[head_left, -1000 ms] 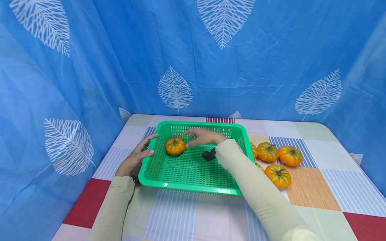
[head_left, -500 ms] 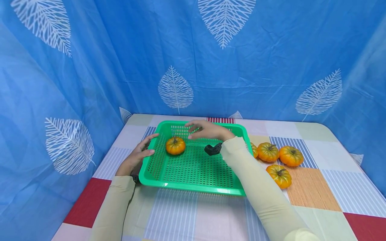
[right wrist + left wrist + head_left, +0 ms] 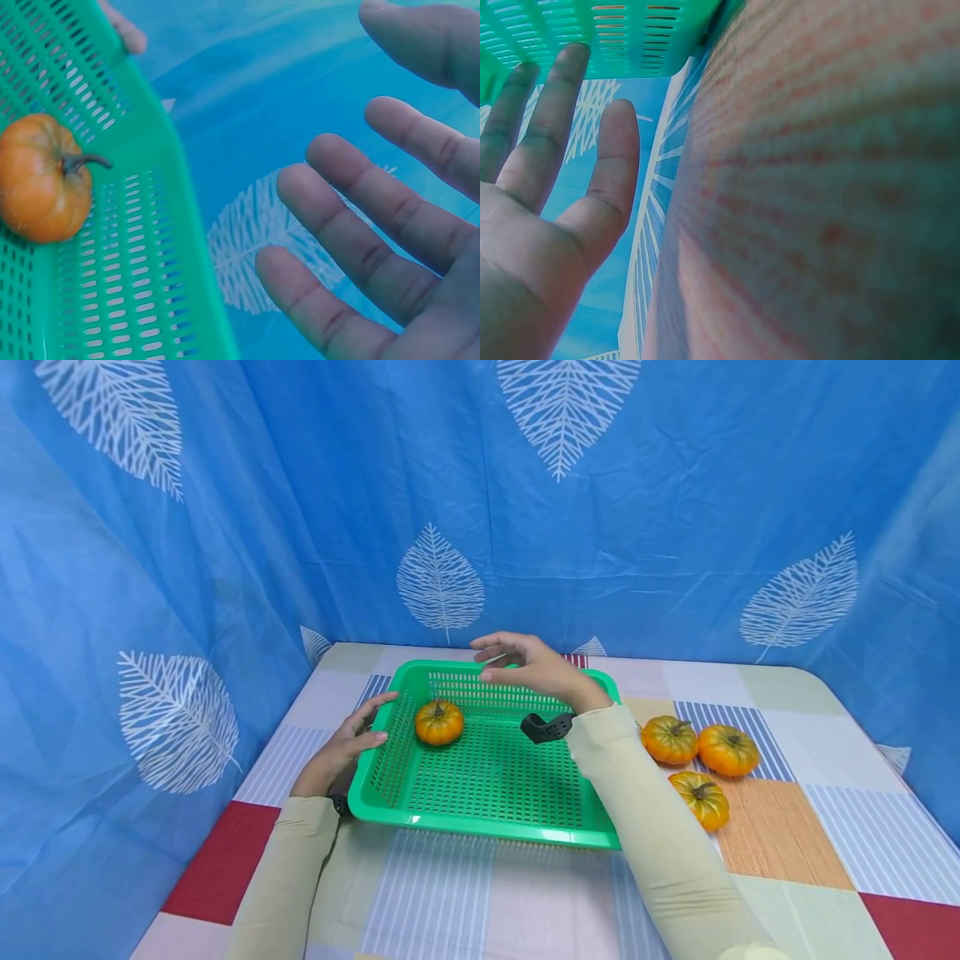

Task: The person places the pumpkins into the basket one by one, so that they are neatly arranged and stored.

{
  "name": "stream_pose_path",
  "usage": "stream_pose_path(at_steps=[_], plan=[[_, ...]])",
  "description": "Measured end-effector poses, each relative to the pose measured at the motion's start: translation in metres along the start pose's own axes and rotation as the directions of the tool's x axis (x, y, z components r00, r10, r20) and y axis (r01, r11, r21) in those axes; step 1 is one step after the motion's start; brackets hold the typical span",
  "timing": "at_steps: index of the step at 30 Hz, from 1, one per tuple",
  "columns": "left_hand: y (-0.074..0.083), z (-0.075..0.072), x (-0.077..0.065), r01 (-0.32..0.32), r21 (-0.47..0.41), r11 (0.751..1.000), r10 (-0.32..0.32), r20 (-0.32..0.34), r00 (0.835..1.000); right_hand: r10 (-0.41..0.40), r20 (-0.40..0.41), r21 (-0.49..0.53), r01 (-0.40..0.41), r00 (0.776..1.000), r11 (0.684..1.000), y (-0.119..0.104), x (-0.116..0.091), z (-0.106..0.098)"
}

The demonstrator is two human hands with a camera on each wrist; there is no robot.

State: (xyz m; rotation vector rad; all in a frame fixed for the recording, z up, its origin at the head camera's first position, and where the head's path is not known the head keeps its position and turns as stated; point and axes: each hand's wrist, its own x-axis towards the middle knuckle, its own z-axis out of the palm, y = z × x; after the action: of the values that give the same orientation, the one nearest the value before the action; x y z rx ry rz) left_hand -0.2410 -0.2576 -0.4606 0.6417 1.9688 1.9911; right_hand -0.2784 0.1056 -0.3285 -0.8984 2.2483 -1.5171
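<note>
A green plastic basket with slotted walls stands on the table. One small orange pumpkin sits inside it near the left wall; the right wrist view shows this pumpkin with its curved stem. My left hand is at the basket's left side, fingers spread and fingertips at the rim. In the left wrist view those fingers look straight against the slotted wall. Above the basket's back edge, my right hand hovers with relaxed, parted fingers and nothing in them.
To the right of the basket lie several more pumpkins, partly hidden by the right sleeve. A patchwork-patterned cloth covers the table. Blue curtains with white leaf prints hang behind and at the sides.
My right hand has risen from beside the pumpkin in the basket and moved back and to the right, above the rim. The left hand and the basket have stayed put.
</note>
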Motion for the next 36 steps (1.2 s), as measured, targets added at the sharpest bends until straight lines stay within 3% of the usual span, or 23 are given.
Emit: stream_pose_path(at_steps=[9,24,36], plan=[[0.001,0.001,-0.001,0.005,0.000,1.000,-0.005,-0.002,1.000,-0.057,-0.048,0.049,0.060,0.997,0.997,-0.013,-0.016,-0.004],[0.002,0.000,0.000,-0.024,-0.009,1.000,0.024,0.011,1.000,-0.142,-0.084,-0.059,0.137,0.986,0.989,-0.036,-0.044,-0.011],[0.002,0.000,-0.001,-0.015,0.042,0.999,0.015,0.008,1.000,-0.207,-0.085,-0.139,0.194,0.975,0.971,-0.041,-0.071,-0.016]])
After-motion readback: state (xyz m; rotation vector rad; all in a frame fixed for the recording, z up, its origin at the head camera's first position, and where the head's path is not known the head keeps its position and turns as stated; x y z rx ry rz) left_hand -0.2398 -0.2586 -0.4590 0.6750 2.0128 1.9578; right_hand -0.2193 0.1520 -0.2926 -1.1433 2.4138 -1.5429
